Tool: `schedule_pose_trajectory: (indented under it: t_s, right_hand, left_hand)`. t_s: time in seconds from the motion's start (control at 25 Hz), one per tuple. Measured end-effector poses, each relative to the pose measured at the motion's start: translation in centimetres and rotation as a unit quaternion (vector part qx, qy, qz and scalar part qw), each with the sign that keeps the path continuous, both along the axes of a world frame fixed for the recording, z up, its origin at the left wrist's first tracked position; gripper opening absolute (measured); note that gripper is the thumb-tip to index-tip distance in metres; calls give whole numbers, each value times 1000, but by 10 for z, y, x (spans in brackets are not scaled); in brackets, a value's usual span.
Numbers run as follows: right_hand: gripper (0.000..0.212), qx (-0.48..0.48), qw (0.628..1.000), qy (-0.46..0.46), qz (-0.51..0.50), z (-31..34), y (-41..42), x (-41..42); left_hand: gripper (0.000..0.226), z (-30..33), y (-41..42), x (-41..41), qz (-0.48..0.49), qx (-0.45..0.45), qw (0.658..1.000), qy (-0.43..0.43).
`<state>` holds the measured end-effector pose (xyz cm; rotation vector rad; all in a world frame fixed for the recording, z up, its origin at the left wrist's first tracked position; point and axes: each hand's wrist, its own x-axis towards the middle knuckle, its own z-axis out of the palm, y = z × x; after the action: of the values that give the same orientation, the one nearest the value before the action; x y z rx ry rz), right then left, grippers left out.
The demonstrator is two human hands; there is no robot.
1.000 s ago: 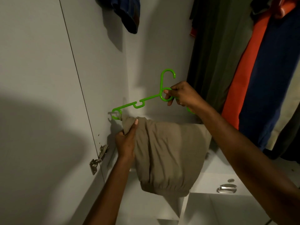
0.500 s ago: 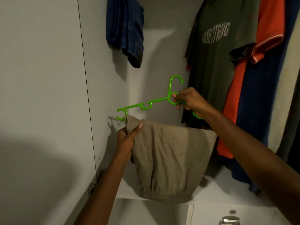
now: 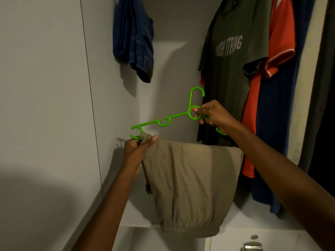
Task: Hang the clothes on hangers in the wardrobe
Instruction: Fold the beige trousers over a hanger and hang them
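Where white wardrobe walls (image 3: 54,105) enclose hung shirts (image 3: 235,51), hands hold hanger (image 3: 168,121).

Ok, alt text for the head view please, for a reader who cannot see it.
Two hands hold a green hanger draped with khaki trousers inside a wardrobe: the right hand grips its neck, the left hand pinches cloth at its end. Shirts hang behind.

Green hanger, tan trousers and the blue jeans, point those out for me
green hanger (image 3: 174,117), head view, on its left bar.
tan trousers (image 3: 192,182), head view, middle of the folded cloth.
blue jeans (image 3: 134,37), head view, middle of the hanging denim.
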<state>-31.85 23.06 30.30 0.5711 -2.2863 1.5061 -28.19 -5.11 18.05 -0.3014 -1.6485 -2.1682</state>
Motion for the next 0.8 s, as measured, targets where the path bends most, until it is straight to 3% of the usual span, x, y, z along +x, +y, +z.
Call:
schedule_pose_trajectory:
  t_s: [0.16, 0.28, 0.36, 0.44, 0.52, 0.64, 0.76, 0.8]
  right_hand:
    - [43, 1, 1000, -15, 10, 1, 4, 4]
    - [45, -3, 1000, -6, 6, 0, 3, 5]
    - [41, -8, 1000, 0, 5, 1, 3, 6]
    - [36, 0, 1000, -1, 23, 1, -2, 7]
    - [35, 18, 999, 3, 45, 0, -12, 10]
    - [30, 20, 998, 16, 65, 4, -25, 16]
    - [22, 51, 993, 8, 106, 6, -16, 19]
    - [29, 84, 990, -6, 112, 5, -5, 19]
  left_hand:
    - [7, 4, 0, -3, -14, 71, 996, -49]
    - [22, 10, -12, -11, 67, 63, 996, -20]
    - [49, 21, -17, -4, 192, -43, 978, 64]
    - [65, 41, -13, 10, 314, -267, 899, 148]
    - [65, 71, 3, 16, 303, -448, 828, 148]
    - [59, 98, 24, 5, 179, -504, 833, 143]
    - [51, 102, 24, -12, 196, -482, 839, 161]
    - [50, 101, 22, -14, 207, -479, 838, 157]
